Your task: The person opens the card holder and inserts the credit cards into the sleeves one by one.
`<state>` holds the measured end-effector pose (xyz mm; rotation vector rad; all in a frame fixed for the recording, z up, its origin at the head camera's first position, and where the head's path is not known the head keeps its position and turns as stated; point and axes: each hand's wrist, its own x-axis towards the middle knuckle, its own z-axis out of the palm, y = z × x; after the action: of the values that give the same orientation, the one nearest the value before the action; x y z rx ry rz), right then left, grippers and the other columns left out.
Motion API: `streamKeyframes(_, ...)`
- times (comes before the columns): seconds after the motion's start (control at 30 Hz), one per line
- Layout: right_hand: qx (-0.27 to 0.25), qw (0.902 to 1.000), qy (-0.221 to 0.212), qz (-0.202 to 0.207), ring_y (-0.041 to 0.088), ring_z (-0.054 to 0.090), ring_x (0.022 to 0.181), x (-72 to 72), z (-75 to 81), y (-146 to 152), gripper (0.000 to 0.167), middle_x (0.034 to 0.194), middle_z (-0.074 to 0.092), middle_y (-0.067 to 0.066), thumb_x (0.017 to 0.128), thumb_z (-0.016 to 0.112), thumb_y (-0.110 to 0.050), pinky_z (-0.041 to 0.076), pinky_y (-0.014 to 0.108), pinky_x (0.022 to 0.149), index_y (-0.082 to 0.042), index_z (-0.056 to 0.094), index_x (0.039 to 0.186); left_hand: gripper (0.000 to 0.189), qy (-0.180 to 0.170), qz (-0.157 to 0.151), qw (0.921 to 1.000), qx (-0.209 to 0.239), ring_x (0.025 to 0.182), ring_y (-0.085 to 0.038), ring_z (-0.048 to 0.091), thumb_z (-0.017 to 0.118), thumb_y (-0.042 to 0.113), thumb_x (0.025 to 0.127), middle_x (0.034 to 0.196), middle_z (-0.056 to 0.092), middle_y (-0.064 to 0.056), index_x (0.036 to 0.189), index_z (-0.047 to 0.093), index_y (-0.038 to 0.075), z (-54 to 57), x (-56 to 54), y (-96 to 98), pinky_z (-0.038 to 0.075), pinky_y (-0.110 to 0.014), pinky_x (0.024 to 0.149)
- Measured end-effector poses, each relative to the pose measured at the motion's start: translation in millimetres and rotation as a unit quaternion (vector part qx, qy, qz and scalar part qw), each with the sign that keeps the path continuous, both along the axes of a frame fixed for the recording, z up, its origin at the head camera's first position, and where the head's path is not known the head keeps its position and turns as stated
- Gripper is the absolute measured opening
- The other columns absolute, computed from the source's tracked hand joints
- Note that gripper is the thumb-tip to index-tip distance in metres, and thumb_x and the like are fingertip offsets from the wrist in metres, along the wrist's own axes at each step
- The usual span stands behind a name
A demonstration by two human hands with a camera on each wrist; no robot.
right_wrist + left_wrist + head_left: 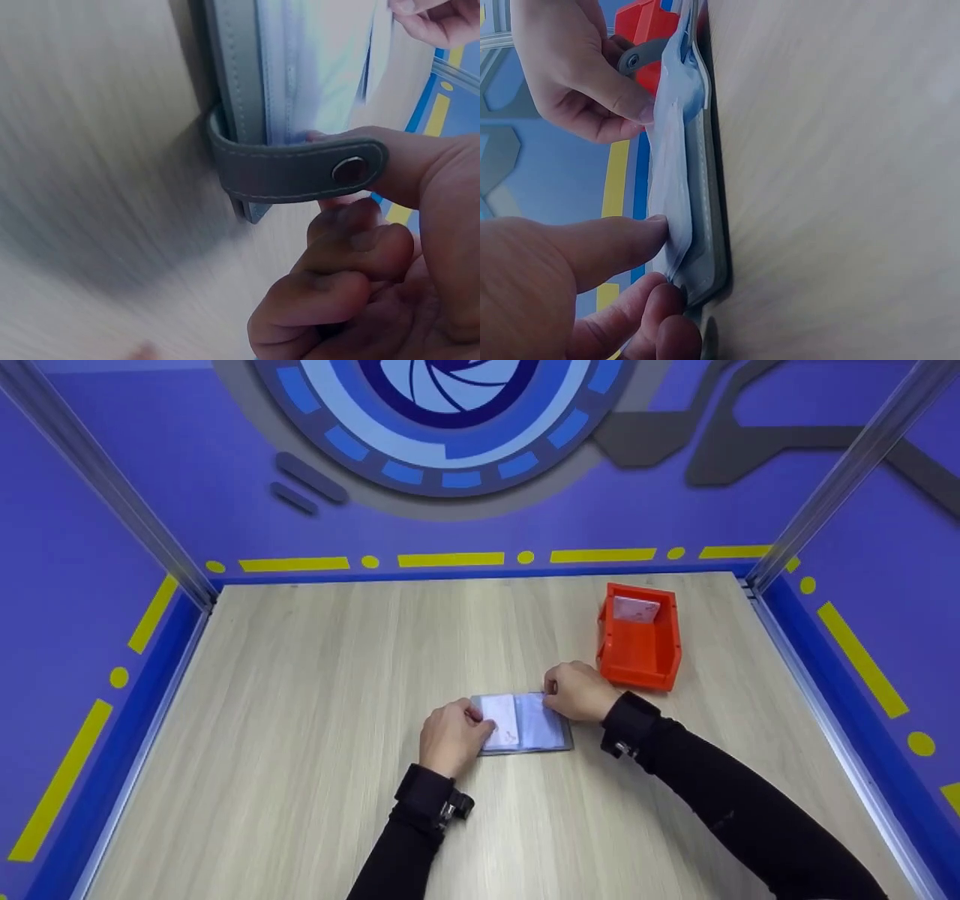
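Nearest, black-clad forearms (401,851) are reached in over the worktop (300,720), a dark band (425,795) being worn on each wrist; between the two hands, about midway between the worktop's left and right edges, a grey card wallet (711,240) is laid open.

Its left page is covered by a pale card (499,718) with pinkish marks; a clear pocket (541,727) is seen on the right page; the wallet's left edge is pinched by the left hand (452,739), thumb over the card and fingers at the rim; the pocket's far right corner appears to be nipped by the right hand (581,691), thumb and finger together, beside the undone strap (277,172).

The step in hand is judged to be the settling of the card in its pocket; how fully it is seated cannot be told; by that reading, a flat, even push is called for, the loose film being kept taut.

Farther off, near the worktop's far right corner, a red bin (636,649) is placed; a second card (635,609) is leaned against its far wall; beyond the far edge, a purple panel (180,472) is raised.
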<state>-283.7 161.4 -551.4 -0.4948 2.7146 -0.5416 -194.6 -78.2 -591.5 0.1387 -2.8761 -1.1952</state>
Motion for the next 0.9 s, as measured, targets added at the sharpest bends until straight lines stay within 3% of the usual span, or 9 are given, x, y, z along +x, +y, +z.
streamKeyframes(0.33, -0.015, 0.9979, -0.060, -0.021, 0.021, 0.062, 0.076, -0.8, 9.9, -1.8, 0.020, 0.081, 0.067, 0.002, 0.103, 0.067, -0.024, 0.049, 0.030, 0.065, -0.014, 0.081, 0.094, 0.018, -0.005, 0.002, 1.0000, 0.001, 0.071, -0.015, 0.065, 0.089, 0.029, 0.088, 0.082, 0.076, 0.002, 0.090, 0.077, 0.015, 0.3, -0.2, -0.8, 0.051, -0.036, 0.069)
streamKeyframes(0.6, -0.057, 0.9949, -0.080, -0.024, 0.020, 0.059, 0.076, -5.8, 18.9, -11.5, 0.025, 0.074, 0.058, -0.002, 0.104, 0.066, -0.028, 0.046, 0.032, 0.068, -0.015, 0.078, 0.087, 0.018, -0.007, -0.003, 1.0000, -0.002, 0.072, -0.015, 0.065, 0.089, 0.029, 0.089, 0.081, 0.075, 0.002, 0.090, 0.076, 0.015, 0.0, -0.5, -2.1, 0.050, -0.036, 0.069)
streamKeyframes(0.9, -0.116, 0.9877, -0.103, -0.023, 0.016, 0.052, 0.073, -10.2, 19.7, -31.8, 0.031, 0.071, 0.056, -0.007, 0.101, 0.063, -0.027, 0.037, 0.030, 0.065, -0.002, 0.080, 0.092, 0.014, -0.004, -0.010, 0.9999, -0.004, 0.071, -0.013, 0.065, 0.087, 0.027, 0.090, 0.080, 0.075, 0.003, 0.090, 0.078, 0.016, 0.9, -1.7, -2.0, 0.050, -0.034, 0.068)
